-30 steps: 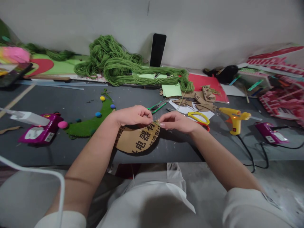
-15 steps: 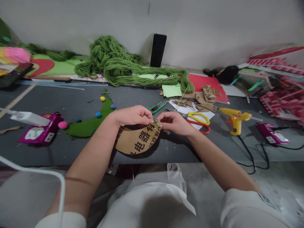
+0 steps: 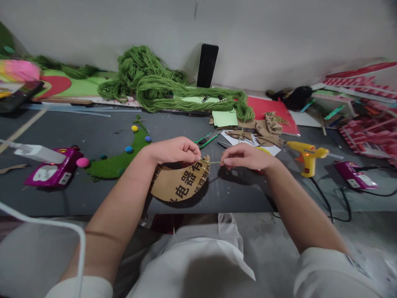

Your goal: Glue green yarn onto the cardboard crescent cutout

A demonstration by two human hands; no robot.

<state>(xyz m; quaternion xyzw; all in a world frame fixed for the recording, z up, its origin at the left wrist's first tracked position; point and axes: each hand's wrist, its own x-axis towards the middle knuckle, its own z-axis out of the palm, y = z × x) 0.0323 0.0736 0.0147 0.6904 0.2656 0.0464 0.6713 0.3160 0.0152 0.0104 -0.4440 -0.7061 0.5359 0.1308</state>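
Note:
A curved cardboard piece with black printed characters is held near the table's front edge. My left hand pinches its upper edge close to the right tip. To the right, my right hand is closed on a strand of green yarn, stretched between its fingers and the cardboard tip. Shiny spots show on the cardboard by that tip. A green crescent with coloured pompoms lies left of my left hand. Scissors lie partly hidden behind my right hand.
Green yarn skeins lie along the wall below an upright phone. Cardboard scraps lie behind my right hand. A yellow glue gun and a purple power strip with black cords are at right; another purple strip is at left.
My right hand has moved right, away from the cardboard tip, drawing the yarn out straight and covering most of the scissors. My left hand and the cardboard have stayed in place.

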